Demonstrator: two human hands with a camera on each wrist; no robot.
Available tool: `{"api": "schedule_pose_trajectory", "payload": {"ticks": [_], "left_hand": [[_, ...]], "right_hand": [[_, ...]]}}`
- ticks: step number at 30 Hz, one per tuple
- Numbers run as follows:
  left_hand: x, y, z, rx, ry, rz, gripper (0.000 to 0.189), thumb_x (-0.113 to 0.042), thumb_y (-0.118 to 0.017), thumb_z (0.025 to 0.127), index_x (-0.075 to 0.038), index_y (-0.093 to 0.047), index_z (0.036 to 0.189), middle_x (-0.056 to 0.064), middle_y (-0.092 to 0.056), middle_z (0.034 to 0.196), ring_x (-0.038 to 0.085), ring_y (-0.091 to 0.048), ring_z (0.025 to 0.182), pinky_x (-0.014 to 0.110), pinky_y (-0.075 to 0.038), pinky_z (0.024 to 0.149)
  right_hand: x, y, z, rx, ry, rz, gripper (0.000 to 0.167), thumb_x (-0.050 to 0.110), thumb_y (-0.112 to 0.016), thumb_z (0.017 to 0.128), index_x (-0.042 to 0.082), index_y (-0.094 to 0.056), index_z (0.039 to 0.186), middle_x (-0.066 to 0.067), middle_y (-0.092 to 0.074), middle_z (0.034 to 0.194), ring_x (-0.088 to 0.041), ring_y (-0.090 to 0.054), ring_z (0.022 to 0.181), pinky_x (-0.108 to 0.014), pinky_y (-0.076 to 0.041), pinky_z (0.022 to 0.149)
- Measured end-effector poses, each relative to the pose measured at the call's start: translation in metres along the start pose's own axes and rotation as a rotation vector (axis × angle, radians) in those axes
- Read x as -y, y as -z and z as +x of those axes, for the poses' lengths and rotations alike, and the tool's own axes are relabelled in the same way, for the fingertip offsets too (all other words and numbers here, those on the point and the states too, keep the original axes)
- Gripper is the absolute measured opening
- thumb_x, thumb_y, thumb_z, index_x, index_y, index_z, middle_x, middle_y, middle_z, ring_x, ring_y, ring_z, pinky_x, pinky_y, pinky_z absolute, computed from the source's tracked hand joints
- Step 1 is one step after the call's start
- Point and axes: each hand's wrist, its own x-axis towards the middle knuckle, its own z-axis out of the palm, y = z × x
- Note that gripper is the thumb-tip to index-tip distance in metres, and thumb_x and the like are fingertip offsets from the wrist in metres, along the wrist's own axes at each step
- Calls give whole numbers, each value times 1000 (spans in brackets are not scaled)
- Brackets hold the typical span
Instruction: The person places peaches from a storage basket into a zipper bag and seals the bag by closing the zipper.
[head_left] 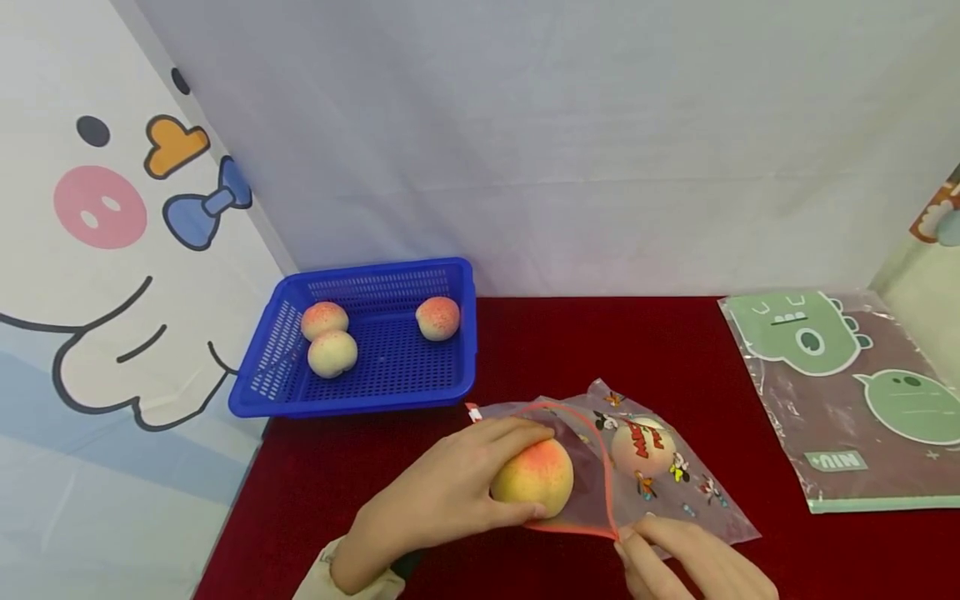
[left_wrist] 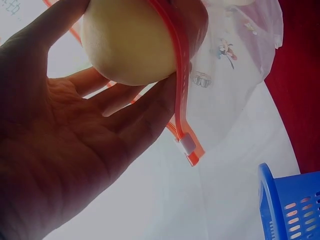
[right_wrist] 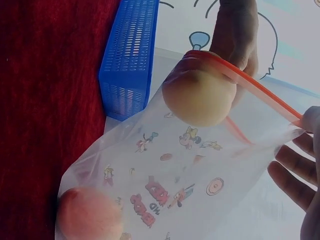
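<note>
Feeding a peach (head_left: 534,479) into the mouth of a cartoon-printed zip bag (head_left: 716,518) looks to be the step in hand. The left hand (head_left: 465,479) grips that peach, thumb on the near side and fingers over the far side, holding it right at the opening – the right wrist view shows part of it past the red zip strip (head_left: 606,475). The right hand (head_left: 693,554) pinches the near right end of that strip, and the mouth gapes between the two hands. A second peach (head_left: 637,458) already sits deeper in the bag, to the right. Three more peaches (head_left: 332,354) lie in the blue plastic basket (head_left: 375,404) at the far left of the red surface (head_left: 600,342); a flat printed bag (head_left: 780,400) lies at the right. Next, I judge, the left hand should push its peach fully inside before letting go, while the right keeps the edge pinched – the thin film could fold inward and catch on the fruit, or the mouth sag shut.
</note>
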Motion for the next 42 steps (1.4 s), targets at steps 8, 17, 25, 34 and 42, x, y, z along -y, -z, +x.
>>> {"api": "schedule_pose_trajectory", "payload": {"ticks": [8, 17, 25, 34, 42], "left_hand": [[4, -4, 1, -30, -50, 13, 64, -47, -81, 89, -20, -60, 144, -5, -62, 145, 10, -56, 137, 35, -51, 110], [16, -8, 3, 58, -41, -108, 48, -31, -74, 97, -17, -62, 142, -5, -60, 144, 11, -55, 132, 30, -51, 108], [23, -11, 6, -71, -38, -40, 38, -23, -75, 97, -14, -66, 133, -3, -62, 136, 14, -55, 132, 34, -51, 110], [40, -26, 10, -283, -40, 116, 27, -9, -84, 87, -14, -60, 98, -5, -58, 94, 9, -53, 88, 24, -49, 77], [56, -29, 6, -321, 78, 198, 22, -18, -82, 92, -16, -67, 108, -6, -68, 102, 11, -61, 89, 29, -54, 76]], "right_hand": [[-4, 1, -1, -52, -1, -8, 23, 21, -65, 100, 4, -76, 89, -9, -69, 79, -14, -58, 61, -16, -45, 54], [-7, 2, 1, -83, -9, -27, 25, 23, -66, 100, 5, -76, 86, -10, -69, 77, -16, -59, 60, -15, -48, 56], [-7, 4, -1, -32, -52, -44, 29, 29, -67, 100, 6, -78, 87, -10, -71, 79, -15, -59, 62, -14, -47, 55], [-7, 4, 2, -41, -82, -61, 30, 30, -67, 100, 7, -79, 85, -10, -71, 78, -15, -56, 62, -14, -45, 56], [-15, 6, 0, -108, -55, -54, 29, 30, -69, 98, 7, -79, 84, -11, -71, 77, -17, -59, 61, -11, -48, 65]]}}
